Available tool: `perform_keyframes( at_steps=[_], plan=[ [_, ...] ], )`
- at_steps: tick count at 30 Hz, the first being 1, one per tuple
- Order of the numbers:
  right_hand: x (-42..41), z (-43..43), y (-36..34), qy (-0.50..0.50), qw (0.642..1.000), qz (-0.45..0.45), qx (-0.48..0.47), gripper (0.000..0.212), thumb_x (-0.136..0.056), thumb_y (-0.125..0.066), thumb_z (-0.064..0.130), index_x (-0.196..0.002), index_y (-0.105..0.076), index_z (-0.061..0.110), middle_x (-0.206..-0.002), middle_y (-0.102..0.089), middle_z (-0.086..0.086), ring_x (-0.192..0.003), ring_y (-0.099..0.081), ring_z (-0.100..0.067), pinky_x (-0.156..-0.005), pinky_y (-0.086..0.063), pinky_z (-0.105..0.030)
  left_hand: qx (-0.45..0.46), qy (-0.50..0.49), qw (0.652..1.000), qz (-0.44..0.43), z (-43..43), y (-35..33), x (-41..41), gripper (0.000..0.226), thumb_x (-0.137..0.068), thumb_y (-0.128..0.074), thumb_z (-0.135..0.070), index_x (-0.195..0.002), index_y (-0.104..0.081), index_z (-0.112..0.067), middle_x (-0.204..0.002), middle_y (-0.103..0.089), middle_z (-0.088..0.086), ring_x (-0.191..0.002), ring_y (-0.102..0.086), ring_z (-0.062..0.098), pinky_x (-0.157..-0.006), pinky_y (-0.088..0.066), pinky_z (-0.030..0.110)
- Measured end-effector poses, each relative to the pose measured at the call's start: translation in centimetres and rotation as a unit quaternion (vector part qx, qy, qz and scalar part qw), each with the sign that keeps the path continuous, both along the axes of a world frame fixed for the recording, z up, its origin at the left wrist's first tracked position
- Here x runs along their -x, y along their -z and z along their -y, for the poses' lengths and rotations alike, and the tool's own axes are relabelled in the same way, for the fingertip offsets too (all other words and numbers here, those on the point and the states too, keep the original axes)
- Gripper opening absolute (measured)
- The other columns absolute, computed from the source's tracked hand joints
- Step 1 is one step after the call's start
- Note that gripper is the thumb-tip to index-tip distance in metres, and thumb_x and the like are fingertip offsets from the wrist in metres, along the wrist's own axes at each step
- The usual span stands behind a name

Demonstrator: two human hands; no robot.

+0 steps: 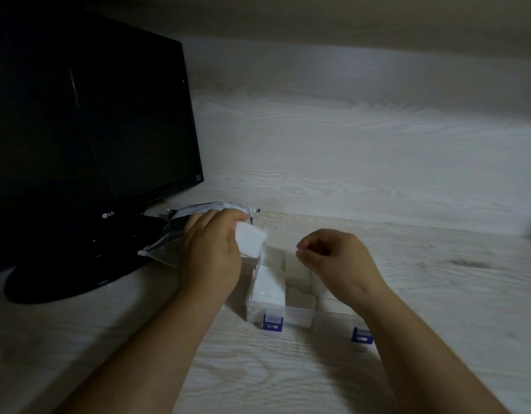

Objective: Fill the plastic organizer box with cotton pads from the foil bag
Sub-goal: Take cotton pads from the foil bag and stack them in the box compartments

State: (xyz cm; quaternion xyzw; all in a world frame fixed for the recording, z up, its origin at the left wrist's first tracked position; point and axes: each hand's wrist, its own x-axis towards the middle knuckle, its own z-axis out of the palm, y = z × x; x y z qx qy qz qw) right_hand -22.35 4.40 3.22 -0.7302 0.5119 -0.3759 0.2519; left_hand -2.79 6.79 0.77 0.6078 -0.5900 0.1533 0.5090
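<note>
Tabletop (437,294): pale wood grain; it carries everything, with the plastic organizer box (298,316) near its front middle.
Monitor (88,115): dark and switched off, standing well to the left of the box and behind it.
Foil bag (165,243): lies on its side just left of the box, its torn mouth turned toward the box, probably so each trip stays short.
Box contents: clear, lid open, divided into compartments. The left column holds white cotton pads (265,286) stacked close. The compartments to the right look empty, though the dim light makes this hard to confirm.
Left hand (212,255): over the box's far-left corner, beside the bag's mouth, grasping a small stack of pads (250,239) by the edges, likely to keep them squared for the drop.
Right hand (336,258): hovers over the box's right half, fingers curled in with nothing visible between them, seemingly waiting to help.
Blue latches (272,322): hang loose at the box's front edge.
</note>
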Motion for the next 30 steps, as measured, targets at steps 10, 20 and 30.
perform_keyframes(
  at_steps=[10, 20, 30],
  plan=[
    [-0.4, -0.5, -0.2, -0.101, 0.992, 0.056, -0.045, 0.022, -0.081, -0.076, 0.019, -0.081, -0.056, 0.013, -0.067, -0.067, -0.001, -0.060, -0.055, -0.012, -0.063, -0.049, -0.033, -0.126, 0.249, 0.946, -0.164, -0.2, -0.2, 2.2, 0.035, -0.094, -0.057, -0.008, -0.096, -0.051, -0.042, -0.077, -0.064, -0.007, -0.071, -0.058, 0.006, -0.062, -0.044, 0.016],
    [0.6, -0.1, -0.9, -0.076, 0.983, 0.143, -0.084, 0.016, -0.082, -0.073, 0.000, -0.086, -0.057, -0.004, -0.066, -0.064, -0.011, -0.057, -0.059, -0.020, -0.061, -0.056, -0.032, -0.153, 0.250, 0.917, -0.271, 0.3, -0.1, 2.7, 0.021, -0.087, -0.068, -0.007, -0.083, -0.054, -0.023, -0.071, -0.068, 0.004, -0.067, -0.063, 0.017, -0.066, -0.048, 0.033],
    [0.4, 0.0, -0.7, -0.037, 0.984, 0.150, -0.083, 0.017, -0.081, -0.076, 0.006, -0.090, -0.061, 0.006, -0.072, -0.068, -0.009, -0.059, -0.061, -0.019, -0.067, -0.057, -0.038, -0.138, 0.258, 0.899, -0.326, 0.1, -0.5, 2.7, 0.018, -0.088, -0.062, 0.003, -0.083, -0.056, -0.012, -0.068, -0.068, 0.008, -0.058, -0.066, 0.011, -0.056, -0.051, 0.019]
  ],
)
